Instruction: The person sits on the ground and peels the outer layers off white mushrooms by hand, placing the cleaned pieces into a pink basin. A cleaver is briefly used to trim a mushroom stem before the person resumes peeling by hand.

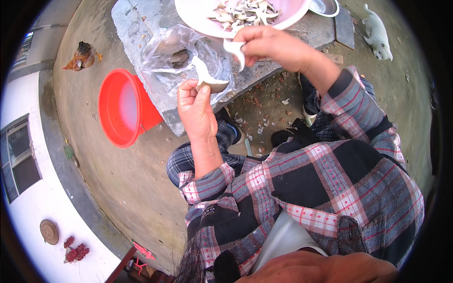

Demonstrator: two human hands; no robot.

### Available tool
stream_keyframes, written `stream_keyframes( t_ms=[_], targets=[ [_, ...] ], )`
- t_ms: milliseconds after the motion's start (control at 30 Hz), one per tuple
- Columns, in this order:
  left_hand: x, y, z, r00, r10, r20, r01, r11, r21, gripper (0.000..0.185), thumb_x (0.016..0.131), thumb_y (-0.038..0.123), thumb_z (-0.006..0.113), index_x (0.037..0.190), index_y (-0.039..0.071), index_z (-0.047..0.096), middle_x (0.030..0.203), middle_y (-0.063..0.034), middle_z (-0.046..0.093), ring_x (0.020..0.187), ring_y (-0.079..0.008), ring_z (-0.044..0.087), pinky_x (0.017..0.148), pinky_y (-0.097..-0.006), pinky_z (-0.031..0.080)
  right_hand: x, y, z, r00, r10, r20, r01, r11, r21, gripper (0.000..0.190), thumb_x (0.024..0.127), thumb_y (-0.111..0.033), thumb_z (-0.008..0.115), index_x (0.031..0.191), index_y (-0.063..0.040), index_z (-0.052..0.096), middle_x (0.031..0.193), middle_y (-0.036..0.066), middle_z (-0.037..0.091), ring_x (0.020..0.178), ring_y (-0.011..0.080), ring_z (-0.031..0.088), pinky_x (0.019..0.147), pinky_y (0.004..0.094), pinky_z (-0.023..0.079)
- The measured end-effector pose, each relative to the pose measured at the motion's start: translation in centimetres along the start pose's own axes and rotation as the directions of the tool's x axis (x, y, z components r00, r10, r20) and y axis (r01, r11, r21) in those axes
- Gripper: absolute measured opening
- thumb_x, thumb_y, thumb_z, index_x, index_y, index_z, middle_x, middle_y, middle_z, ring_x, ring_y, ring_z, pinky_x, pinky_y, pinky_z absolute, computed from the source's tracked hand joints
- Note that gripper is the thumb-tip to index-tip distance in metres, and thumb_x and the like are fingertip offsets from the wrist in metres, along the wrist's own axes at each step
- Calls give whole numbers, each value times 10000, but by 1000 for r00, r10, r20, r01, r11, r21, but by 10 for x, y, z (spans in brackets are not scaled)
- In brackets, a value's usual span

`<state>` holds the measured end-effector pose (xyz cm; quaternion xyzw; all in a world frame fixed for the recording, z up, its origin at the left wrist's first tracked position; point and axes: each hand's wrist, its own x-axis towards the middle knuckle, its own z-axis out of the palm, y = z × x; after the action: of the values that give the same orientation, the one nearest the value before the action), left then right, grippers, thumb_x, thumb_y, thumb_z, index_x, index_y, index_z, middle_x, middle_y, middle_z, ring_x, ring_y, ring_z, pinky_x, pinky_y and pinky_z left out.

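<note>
My left hand [199, 109] pinches a piece of mushroom [207, 76], white with a grey-brown cap edge, probably oyster mushroom. Between the thumb and fingers of my right hand [265, 46] is a smaller torn strip of white mushroom [235, 51]. Both pieces are held up over a clear plastic bag [155, 63], which gapes and has greyish mushrooms [179, 58] inside. Just beyond my right hand, a pale pink basin [193, 16] holds a heap of torn mushroom strips [244, 16]. Bag and basin rest on a grey stone slab [129, 21].
A red bucket [139, 106] with cloudy liquid stands left of the slab. A metal bowl [334, 9] sits beyond the basin. A chicken [83, 56] is at far left, a white puppy [377, 32] at far right. Scraps [260, 129] litter the concrete floor by my feet.
</note>
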<state>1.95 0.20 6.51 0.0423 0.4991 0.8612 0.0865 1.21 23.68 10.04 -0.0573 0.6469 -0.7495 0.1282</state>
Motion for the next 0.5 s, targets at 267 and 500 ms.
stream_keyframes(
  t_ms=[267,500],
  targets=[
    [-7,-9,17,999,-45,-18,45,998,40,212,841,-25,615,1006,56,508,949,-61,600,878,-158,602,831,-328,509,-5,20,38,1000,-14,25,21,962,-274,279,775,-222,659,934,-2,598,768,41,599,695,127,534,629,277,442],
    [-10,-8,29,995,-70,-66,75,994,75,242,813,-96,606,986,38,504,899,-44,589,801,-86,570,747,-211,470,-7,16,39,979,-206,6,183,858,-479,319,725,-224,704,884,34,605,665,121,571,618,145,539,576,311,447]
  ],
)
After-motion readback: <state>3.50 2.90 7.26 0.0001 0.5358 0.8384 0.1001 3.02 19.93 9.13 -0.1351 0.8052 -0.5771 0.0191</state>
